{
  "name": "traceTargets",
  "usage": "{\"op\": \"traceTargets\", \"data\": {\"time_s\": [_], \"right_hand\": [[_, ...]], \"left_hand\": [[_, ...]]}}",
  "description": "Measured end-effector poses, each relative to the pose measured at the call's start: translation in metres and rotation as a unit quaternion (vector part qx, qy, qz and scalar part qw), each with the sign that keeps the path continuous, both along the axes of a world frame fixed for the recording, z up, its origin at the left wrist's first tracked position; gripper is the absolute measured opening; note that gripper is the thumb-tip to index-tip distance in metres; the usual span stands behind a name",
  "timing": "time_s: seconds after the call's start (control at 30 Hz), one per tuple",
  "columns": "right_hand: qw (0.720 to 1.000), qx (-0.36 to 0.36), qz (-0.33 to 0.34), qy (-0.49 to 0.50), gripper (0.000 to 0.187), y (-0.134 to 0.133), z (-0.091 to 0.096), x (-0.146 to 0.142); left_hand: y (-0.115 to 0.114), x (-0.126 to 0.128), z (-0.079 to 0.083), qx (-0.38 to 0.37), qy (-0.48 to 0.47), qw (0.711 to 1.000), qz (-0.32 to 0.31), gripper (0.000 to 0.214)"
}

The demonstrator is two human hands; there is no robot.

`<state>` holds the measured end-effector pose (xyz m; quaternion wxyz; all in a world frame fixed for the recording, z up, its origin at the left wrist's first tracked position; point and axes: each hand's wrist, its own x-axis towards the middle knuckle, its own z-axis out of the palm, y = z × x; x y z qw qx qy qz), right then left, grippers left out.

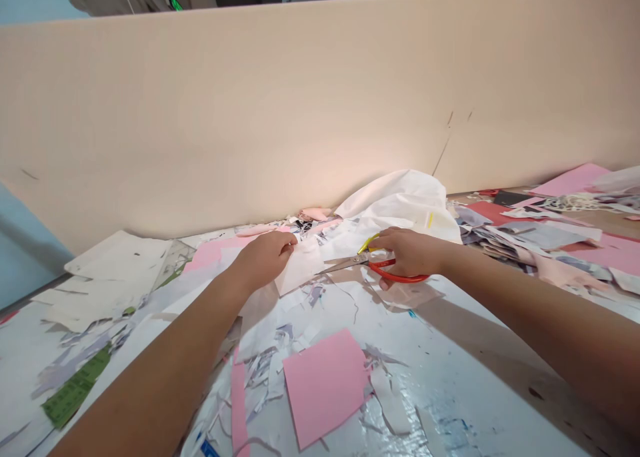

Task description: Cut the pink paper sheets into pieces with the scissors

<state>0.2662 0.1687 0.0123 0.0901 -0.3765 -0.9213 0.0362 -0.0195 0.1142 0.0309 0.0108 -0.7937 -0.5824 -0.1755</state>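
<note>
My left hand [267, 257] pinches the edge of a small white piece of fabric [301, 268] above the table. In my right hand [407, 252] is a pair of scissors [383, 268] with red handles, its blades pointing left at the white piece's right edge. A thin yellow tool [368, 244] also shows at my right fingers; its kind is unclear. Behind the right hand lies a crumpled white cloth [400, 200]. Nearer to me, a pink card-like piece [327, 387] lies flat among thin scraps.
A tall cream board [300, 110] stands along the table's back. White cut sheets [120, 270] and a green printed strip [80, 387] lie at left. Stacked fabric pieces [515, 244] and pink sheets [570, 179] are piled at right. Loose scraps cover much of the white tabletop [450, 357].
</note>
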Motion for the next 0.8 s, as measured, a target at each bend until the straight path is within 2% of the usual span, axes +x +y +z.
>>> {"op": "traceTargets", "data": {"time_s": [0.3, 0.5, 0.8], "right_hand": [[1.000, 0.000, 0.020, -0.008, 0.042, 0.006, -0.011, -0.014], [0.998, -0.020, 0.054, 0.014, 0.026, 0.005, -0.015, -0.019], [0.999, -0.045, 0.022, 0.007, 0.013, 0.003, -0.017, -0.025]], "left_hand": [[0.002, -0.001, -0.002, -0.001, 0.005, 1.000, -0.006, 0.023], [0.002, -0.002, -0.002, 0.000, 0.007, 1.000, 0.005, 0.020], [0.000, -0.001, -0.001, -0.005, 0.008, 1.000, 0.015, 0.020]]}}
